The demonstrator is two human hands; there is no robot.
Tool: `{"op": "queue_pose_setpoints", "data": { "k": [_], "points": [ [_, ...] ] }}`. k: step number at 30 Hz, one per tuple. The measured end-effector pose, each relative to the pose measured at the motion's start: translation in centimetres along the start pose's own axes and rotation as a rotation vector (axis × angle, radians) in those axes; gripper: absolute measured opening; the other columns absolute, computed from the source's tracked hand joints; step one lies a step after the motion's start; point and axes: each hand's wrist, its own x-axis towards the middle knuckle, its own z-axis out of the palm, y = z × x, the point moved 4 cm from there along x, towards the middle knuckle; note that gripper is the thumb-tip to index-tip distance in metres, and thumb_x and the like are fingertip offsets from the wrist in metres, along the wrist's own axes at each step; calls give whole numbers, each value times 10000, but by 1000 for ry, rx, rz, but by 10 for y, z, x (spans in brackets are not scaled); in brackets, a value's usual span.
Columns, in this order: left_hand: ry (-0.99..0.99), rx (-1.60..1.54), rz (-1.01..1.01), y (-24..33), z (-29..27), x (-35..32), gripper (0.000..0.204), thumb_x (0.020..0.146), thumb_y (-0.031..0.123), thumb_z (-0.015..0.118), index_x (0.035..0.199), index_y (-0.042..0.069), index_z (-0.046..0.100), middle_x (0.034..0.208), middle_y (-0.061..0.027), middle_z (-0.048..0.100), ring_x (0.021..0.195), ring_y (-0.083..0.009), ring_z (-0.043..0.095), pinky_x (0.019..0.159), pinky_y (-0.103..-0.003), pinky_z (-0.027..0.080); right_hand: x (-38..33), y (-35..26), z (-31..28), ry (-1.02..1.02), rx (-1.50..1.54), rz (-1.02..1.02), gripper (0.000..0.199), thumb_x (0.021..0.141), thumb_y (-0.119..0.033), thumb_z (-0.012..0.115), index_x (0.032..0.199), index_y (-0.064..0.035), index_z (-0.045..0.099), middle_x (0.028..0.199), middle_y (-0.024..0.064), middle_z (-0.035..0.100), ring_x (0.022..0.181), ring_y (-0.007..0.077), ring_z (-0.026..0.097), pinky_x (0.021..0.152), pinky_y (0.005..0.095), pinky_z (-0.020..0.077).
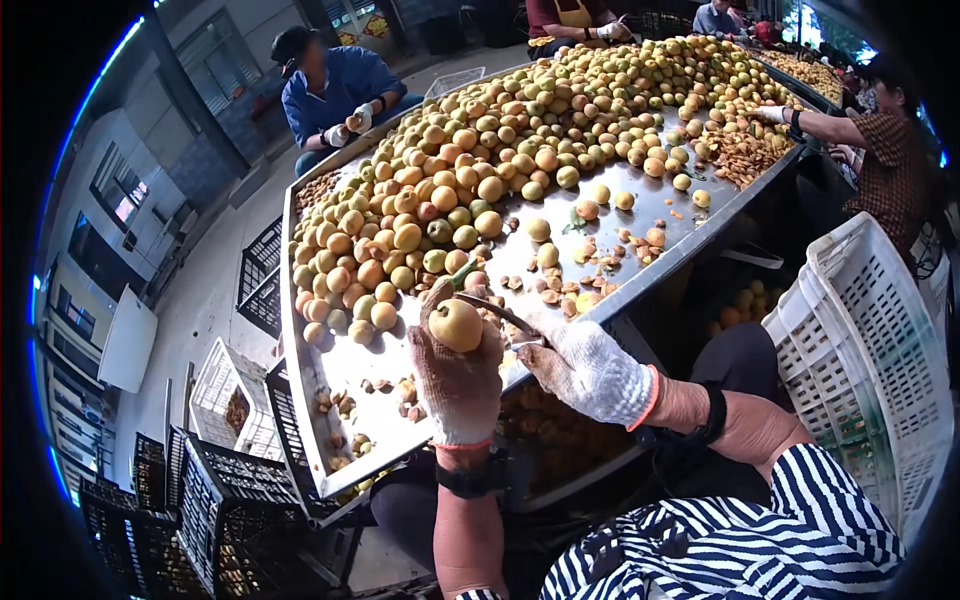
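My left hand [458, 385], in a stained white knit glove, holds a yellow apricot [455, 325] upright in its fingers above the table's near edge. My right hand [595, 375], also gloved, is closed around a small knife [500, 313]. Its thin dark blade reaches left toward the apricot's upper right side; whether it touches the skin I cannot tell. The knife's handle is hidden in the glove. Just beyond both hands, a large heap of apricots [430, 190] covers much of the metal table [520, 270]. Pits and cut pieces [590, 262] lie scattered near my right hand.
White plastic crates stand at my right [850, 350] and left [225, 395]. Black crates [225, 500] are stacked at the lower left. A person in blue [340, 90] handles fruit across the table; another person [880, 140] reaches toward halved apricots [745, 155] at the right edge.
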Motion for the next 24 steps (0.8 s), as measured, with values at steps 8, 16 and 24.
{"op": "queue_pose_setpoints", "data": {
  "k": [8,16,24],
  "points": [
    [26,109,132,5,5,0,653,782,-81,565,1325,-30,206,1221,-148,466,1092,-223,499,932,-314,413,8,1,25,6,-340,-103,306,859,-118,547,1130,22,528,841,228,589,759,406,582,629,414,473],
    [38,-243,98,0,0,8,382,908,232,514,1214,25,418,1104,-107,520,1038,-205,506,869,-325,440,10,3,28,78,-259,-111,263,849,-106,562,1084,7,528,747,214,590,672,400,590,533,414,466],
    [-63,38,201,-3,5,7,450,935,337,456,1283,71,355,1221,-113,463,1107,-225,485,946,-363,397,10,22,32,-15,-266,29,278,856,-84,534,1122,-8,505,778,221,595,707,388,604,568,408,482]
  ]
}}
